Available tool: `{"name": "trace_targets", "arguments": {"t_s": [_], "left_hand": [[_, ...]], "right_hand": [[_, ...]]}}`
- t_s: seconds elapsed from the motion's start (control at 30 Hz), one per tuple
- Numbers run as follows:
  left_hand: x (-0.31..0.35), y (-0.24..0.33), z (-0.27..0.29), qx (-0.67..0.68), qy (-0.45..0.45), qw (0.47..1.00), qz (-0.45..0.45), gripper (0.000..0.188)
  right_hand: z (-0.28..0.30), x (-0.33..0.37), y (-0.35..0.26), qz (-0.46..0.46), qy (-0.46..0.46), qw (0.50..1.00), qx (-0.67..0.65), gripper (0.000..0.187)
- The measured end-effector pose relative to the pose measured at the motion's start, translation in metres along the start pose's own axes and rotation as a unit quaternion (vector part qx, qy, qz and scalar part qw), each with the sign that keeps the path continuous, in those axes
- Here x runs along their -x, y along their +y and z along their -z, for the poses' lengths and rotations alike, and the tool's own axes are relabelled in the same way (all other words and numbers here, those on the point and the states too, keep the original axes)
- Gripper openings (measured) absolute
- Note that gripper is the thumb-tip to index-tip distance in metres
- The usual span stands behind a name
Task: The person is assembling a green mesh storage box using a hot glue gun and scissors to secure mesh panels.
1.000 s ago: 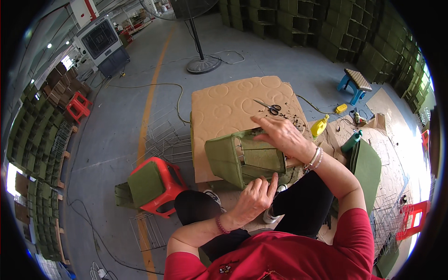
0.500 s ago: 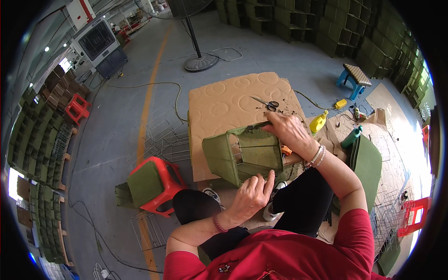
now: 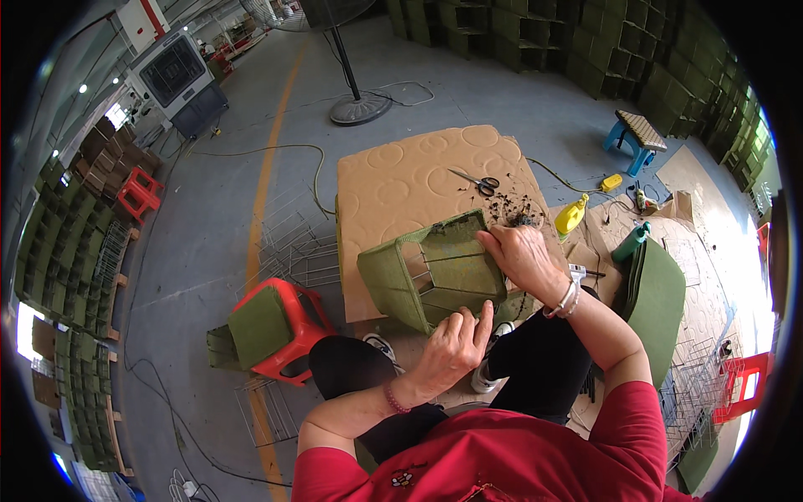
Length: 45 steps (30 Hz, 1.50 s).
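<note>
This box (image 3: 452, 266) looks light, soft-walled, stiffer at the rim: best held there. My right grip (image 3: 529, 258) pinches it; my left grip (image 3: 454, 347), I can't tell.

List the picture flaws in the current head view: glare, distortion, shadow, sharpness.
Head view: white glare washes out the floor at the right rim; head view: the painted orange floor line bows from fisheye distortion; head view: the stacked green boxes at upper right have dark, shadowed openings; head view: the bare left hand and bare right hand look reasonably sharp.
</note>
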<state>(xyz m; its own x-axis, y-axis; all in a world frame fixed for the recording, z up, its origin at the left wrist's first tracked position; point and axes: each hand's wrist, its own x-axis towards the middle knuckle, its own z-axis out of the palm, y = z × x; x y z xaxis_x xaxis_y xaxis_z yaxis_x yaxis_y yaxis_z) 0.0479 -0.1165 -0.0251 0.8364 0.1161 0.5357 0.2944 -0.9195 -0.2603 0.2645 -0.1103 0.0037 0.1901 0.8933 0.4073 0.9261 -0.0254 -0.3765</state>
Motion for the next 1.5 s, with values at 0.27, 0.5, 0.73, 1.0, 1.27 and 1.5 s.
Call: {"name": "trace_targets", "arguments": {"t_s": [0.27,0.5,0.73,1.0,1.27,1.5], "left_hand": [[0.0,-0.005,0.002,0.015,0.012,0.999,0.033,0.046],[0.003,0.001,0.0,0.026,0.001,1.0,0.011,0.048],[-0.005,-0.011,0.005,0.015,-0.003,0.999,0.037,0.054],[0.001,-0.018,0.008,0.08,0.009,0.995,0.061,0.048],[0.0,-0.027,0.015,0.05,-0.014,0.999,0.009,0.063],[0.0,-0.033,0.024,0.065,-0.002,0.997,0.042,0.064]], "right_hand": [[0.003,0.061,-0.005,-0.088,-0.124,0.982,-0.115,0.046],[0.002,0.076,-0.003,-0.095,-0.123,0.981,-0.117,0.041],[0.029,0.074,-0.033,0.153,0.053,0.987,0.003,0.031],[0.009,0.068,-0.04,0.323,0.011,0.946,0.008,0.032],[0.001,0.06,-0.026,0.378,-0.014,0.926,-0.007,0.027],[0.005,0.059,-0.033,0.331,-0.04,0.943,0.006,0.026]]}}
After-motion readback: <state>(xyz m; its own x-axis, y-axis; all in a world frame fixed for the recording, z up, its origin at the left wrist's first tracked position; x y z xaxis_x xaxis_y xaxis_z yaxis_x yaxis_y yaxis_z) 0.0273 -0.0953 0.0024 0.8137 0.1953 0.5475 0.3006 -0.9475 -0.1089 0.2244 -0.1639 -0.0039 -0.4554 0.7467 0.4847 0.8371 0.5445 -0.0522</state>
